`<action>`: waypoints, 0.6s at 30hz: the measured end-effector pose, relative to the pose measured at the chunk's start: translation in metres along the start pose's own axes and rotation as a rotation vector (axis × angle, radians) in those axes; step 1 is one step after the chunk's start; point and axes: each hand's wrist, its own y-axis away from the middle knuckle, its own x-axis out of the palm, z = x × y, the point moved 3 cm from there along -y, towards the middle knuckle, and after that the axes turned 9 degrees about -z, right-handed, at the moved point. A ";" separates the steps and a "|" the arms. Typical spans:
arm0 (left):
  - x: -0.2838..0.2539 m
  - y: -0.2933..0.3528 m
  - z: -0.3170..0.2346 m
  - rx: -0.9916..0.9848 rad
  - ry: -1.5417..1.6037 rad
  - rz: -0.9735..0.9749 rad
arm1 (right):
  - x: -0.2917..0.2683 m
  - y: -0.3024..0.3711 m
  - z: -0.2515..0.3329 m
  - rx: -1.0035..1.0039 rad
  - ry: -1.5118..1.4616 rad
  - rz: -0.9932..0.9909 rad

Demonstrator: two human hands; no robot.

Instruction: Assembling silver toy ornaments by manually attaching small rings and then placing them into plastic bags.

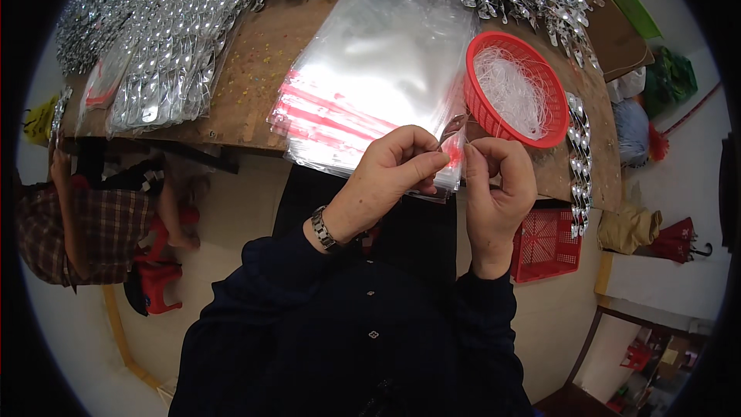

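My left hand (394, 166), a metal watch at its wrist, is closed in a pinch on the end of a shiny silver strip (454, 128). Close beside it, the thumb and forefinger of my right hand (502, 181) are pressed together; whatever is between them is too fine to make out. Both hands are over the near edge of a stack of clear plastic bags (386, 46) with red-printed ends. Just beyond my right hand stands a round red basket (476, 96) holding a tangle of clear thread (511, 89).
Silver twisted strips (174, 54) cover the brown table (258, 38) at left and back. More strips (579, 158) hang over its right edge. Below is a red crate (546, 243). At left sits a person in a checked shirt (93, 224), near a red stool (160, 286).
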 end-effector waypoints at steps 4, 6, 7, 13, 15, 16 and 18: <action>0.000 0.001 0.001 0.000 -0.018 0.008 | 0.001 0.004 -0.002 0.052 0.014 -0.010; 0.001 0.001 0.001 0.000 -0.016 0.010 | 0.002 0.006 -0.006 0.068 -0.004 -0.027; 0.002 0.002 0.001 -0.001 -0.013 0.010 | 0.002 0.007 -0.007 0.069 -0.004 -0.027; 0.000 0.000 0.003 0.029 0.045 -0.010 | 0.003 0.009 -0.008 0.100 -0.051 -0.032; -0.001 0.000 0.002 0.024 0.062 -0.002 | 0.001 0.007 -0.005 0.056 -0.057 -0.063; -0.001 0.000 0.002 0.020 0.078 0.007 | 0.001 0.006 -0.004 0.056 -0.057 -0.063; -0.001 0.000 0.001 0.009 0.090 0.006 | 0.000 0.003 0.000 -0.045 -0.058 -0.097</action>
